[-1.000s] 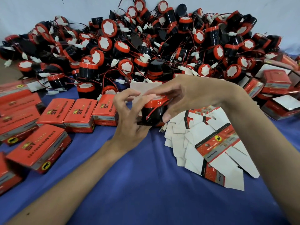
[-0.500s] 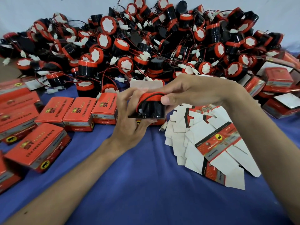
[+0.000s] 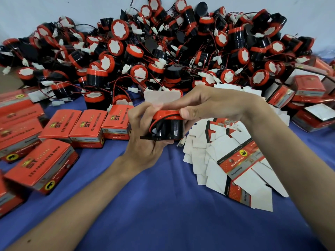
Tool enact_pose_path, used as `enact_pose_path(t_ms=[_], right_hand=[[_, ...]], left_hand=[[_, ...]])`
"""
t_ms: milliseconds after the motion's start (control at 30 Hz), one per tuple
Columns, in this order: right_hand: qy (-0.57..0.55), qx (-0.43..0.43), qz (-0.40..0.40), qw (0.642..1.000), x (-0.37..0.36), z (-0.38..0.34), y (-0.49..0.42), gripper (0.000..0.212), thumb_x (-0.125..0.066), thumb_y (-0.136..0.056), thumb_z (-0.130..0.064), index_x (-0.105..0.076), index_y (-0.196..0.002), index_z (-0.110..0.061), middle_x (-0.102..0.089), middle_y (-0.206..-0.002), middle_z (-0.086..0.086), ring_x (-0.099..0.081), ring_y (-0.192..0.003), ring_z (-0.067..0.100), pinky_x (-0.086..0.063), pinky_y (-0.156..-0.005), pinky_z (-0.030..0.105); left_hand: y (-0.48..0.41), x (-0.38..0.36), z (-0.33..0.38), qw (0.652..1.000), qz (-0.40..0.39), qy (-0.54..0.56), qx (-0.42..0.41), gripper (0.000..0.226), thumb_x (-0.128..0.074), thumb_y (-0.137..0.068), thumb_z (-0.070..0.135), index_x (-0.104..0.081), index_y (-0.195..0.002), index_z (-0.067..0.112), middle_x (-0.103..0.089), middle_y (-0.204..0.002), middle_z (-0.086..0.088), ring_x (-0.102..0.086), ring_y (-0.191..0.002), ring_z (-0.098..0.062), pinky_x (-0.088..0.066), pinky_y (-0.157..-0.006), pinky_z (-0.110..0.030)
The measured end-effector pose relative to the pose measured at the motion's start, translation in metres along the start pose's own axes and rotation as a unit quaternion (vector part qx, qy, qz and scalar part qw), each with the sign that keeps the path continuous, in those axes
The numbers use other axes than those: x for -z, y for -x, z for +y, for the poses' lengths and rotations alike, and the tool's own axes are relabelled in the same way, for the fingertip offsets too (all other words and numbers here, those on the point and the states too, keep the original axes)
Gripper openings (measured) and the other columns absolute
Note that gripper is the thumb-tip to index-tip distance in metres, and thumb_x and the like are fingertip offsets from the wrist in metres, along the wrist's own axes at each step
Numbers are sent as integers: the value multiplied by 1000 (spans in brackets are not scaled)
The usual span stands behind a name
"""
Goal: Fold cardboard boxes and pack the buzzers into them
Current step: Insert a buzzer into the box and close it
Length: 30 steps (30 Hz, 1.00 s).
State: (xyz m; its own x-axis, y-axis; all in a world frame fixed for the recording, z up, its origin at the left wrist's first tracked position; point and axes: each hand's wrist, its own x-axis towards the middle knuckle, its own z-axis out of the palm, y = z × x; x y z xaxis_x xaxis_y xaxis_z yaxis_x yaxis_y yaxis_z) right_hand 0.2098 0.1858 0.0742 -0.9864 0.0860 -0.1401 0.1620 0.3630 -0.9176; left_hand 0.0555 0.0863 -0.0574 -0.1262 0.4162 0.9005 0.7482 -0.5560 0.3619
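Note:
A black buzzer [image 3: 170, 128] with a red rim sits between both hands above the blue cloth, its red wire wound round the top. My left hand [image 3: 145, 140] grips it from below and the left side. My right hand [image 3: 204, 104] pinches the red rim with thumb and fingers. Behind the hands stands an open cardboard box flap [image 3: 161, 96], pale inside. A big heap of loose buzzers [image 3: 163, 51] fills the back. Flat unfolded boxes [image 3: 235, 160] lie fanned out to the right.
Closed red boxes [image 3: 87, 124] stand in rows at the left, with a larger one [image 3: 41, 163] nearer me. More half-folded boxes [image 3: 308, 91] pile up at the far right. Blue cloth [image 3: 163, 205] covers the table in front.
The buzzer has been turned and lowered slightly in both hands, and its wire now lies wrapped round the red rim. The view has shifted a little closer.

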Motion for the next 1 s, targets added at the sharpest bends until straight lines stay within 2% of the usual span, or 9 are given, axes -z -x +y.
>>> enact_pose_path(t_ms=[67,133,200,333,533,633,767,900,1000], right_hand=[[-1,-7,-19,1000,0,0,0,63,-63,-78,-45,-49,-135,-23,-67,-118,17,-67,-103,36,-55,-80,31],[1,-14,-38,999,0,1,0,64,-66,-79,-45,-48,-137,-23,-67,-117,19,-67,-102,39,-56,-81,33],[6,-9,-36,999,0,1,0,54,-66,-87,-37,-49,-136,-24,-68,-116,16,-67,-100,40,-56,-80,33],[18,5,-19,1000,-1,-1,0,41,-57,-90,-23,-55,-131,-22,-69,-116,10,-68,-98,38,-56,-77,31],[23,-12,8,1000,-4,-2,-3,52,-55,-86,-28,-51,-133,-6,-65,-119,17,-67,-97,40,-55,-75,35],[40,-1,46,998,-8,-4,-4,50,-58,-83,-28,-54,-127,-5,-66,-112,17,-68,-94,37,-55,-74,35],[105,15,113,988,-13,-9,-8,45,-57,-83,-35,-60,-118,-7,-69,-106,14,-67,-95,33,-56,-81,41],[152,45,195,968,-17,-12,-11,43,-60,-84,-39,-60,-116,-10,-67,-102,3,-70,-86,22,-56,-80,36],[192,69,242,949,-16,-10,-13,45,-65,-87,-35,-53,-124,-12,-62,-110,2,-71,-81,22,-56,-81,38]], left_hand=[[-1,1,1,1000,-14,13,7,46,-40,-100,52,-25,-143,44,-33,-119,-21,-41,-117,0,-41,-95,-17],[-2,3,1,998,-45,-3,53,56,-35,-99,58,-45,-133,15,-42,-109,-37,-44,-107,3,-37,-94,-10],[-2,7,2,993,-77,-15,91,76,-31,-98,62,-54,-113,-9,-48,-100,-43,-47,-102,-10,-33,-93,-6],[-5,10,4,988,-111,-30,100,94,-28,-96,66,-59,-93,-23,-53,-99,-39,-50,-91,-32,-31,-92,-5],[-6,10,4,985,-109,-46,126,94,-25,-93,71,-60,-103,-15,-51,-96,-43,-52,-93,-48,-34,-94,-19],[-6,10,5,982,-113,-37,147,103,-24,-89,77,-57,-103,-19,-49,-96,-45,-51,-96,-55,-40,-87,-39],[-10,11,2,977,-118,-38,170,83,-26,-85,80,-59,-93,4,-49,-94,-46,-50,-96,-58,-43,-85,-54],[-18,9,1,970,-141,-83,180,71,-45,-82,74,-47,-127,19,-46,-132,-31,-40,-128,-47,-33,-105,-57],[-19,6,1,968,-131,-103,188,59,-55,-82,50,-49,-130,17,-49,-135,-20,-40,-130,-39,-33,-107,-54]])
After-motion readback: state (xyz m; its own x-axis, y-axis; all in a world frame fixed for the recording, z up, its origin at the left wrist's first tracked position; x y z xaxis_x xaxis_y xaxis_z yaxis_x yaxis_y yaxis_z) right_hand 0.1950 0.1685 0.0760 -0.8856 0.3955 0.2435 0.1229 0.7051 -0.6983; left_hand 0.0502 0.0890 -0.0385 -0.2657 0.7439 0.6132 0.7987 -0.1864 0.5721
